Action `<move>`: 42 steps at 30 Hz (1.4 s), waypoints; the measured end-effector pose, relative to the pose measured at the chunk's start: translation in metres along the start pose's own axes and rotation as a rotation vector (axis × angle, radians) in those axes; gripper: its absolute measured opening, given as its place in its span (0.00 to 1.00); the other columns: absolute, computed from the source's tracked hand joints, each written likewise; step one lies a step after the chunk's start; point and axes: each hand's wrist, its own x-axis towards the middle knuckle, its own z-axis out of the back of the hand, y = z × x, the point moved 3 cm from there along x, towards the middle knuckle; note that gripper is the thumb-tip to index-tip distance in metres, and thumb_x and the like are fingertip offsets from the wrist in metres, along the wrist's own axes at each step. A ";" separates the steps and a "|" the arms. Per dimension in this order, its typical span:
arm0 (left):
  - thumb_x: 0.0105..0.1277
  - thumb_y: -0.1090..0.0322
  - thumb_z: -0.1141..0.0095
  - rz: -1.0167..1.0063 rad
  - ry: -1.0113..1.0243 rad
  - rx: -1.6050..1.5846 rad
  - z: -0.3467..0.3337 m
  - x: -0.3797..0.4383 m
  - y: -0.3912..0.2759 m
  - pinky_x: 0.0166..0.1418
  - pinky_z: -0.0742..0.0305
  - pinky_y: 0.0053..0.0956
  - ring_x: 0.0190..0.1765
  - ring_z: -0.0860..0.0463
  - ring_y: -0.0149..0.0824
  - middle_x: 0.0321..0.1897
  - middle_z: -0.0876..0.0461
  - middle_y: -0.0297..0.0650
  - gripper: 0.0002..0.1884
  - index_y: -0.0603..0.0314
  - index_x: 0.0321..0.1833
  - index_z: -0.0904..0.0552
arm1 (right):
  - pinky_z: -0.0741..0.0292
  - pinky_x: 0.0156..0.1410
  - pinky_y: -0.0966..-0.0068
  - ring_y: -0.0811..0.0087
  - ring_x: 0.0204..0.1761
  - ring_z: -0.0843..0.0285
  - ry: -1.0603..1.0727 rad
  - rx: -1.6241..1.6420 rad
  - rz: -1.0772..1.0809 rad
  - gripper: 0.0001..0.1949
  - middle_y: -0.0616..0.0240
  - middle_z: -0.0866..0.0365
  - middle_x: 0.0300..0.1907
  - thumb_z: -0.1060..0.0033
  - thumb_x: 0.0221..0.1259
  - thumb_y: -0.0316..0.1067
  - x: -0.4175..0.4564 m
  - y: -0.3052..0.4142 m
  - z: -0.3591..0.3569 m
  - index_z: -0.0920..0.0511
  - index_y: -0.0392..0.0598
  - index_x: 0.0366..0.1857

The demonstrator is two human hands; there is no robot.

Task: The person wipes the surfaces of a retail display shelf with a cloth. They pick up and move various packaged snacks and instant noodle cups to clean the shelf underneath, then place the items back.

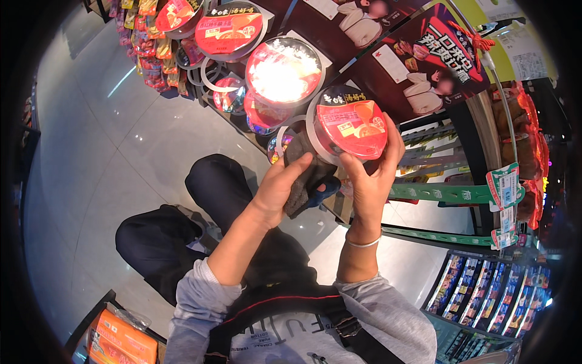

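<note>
My right hand (373, 175) grips the edge of an instant-food bowl (352, 123) with a red and black printed lid and a clear rim. The bowl sits at the near end of a row of similar bowls, tilted so its lid faces me. Against its lower left side, my left hand (281, 189) holds a dark grey cloth (302, 175), thumb on top. Part of that cloth is hidden behind the hand and the bowl. Beside it stands another red-lidded bowl (285, 70), its lid washed out by glare.
More red-lidded bowls (229, 32) stand farther along the shelf, near hanging snack packets (152, 59). Dark promotional boards (409, 68) rise behind. To the right are a green shelf strip (432, 192) and a rack of small packs (489, 291). An orange package (122, 339) lies at lower left.
</note>
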 end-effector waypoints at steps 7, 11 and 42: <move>0.70 0.55 0.53 -0.073 -0.203 -0.194 0.064 -0.023 0.017 0.46 0.23 0.27 0.43 0.18 0.35 0.45 0.18 0.43 0.22 0.68 0.57 0.27 | 0.43 0.70 0.70 0.67 0.65 0.42 -0.147 0.362 -0.027 0.39 0.59 0.43 0.65 0.36 0.50 0.30 -0.022 -0.038 -0.002 0.45 0.41 0.68; 0.73 0.50 0.64 -0.157 -0.117 -0.517 0.095 -0.049 0.012 0.56 0.26 0.36 0.49 0.20 0.44 0.51 0.21 0.46 0.25 0.63 0.60 0.29 | 0.38 0.67 0.70 0.68 0.63 0.36 -0.103 0.194 -0.304 0.23 0.59 0.36 0.62 0.58 0.72 0.43 -0.058 -0.110 0.002 0.41 0.41 0.64; 0.63 0.63 0.49 -0.519 -0.518 1.888 0.105 0.004 0.065 0.73 0.50 0.43 0.70 0.39 0.41 0.67 0.35 0.39 0.26 0.56 0.66 0.31 | 0.30 0.56 0.72 0.71 0.49 0.26 0.301 -0.003 -0.221 0.15 0.60 0.21 0.47 0.52 0.69 0.33 -0.106 -0.195 -0.066 0.27 0.35 0.52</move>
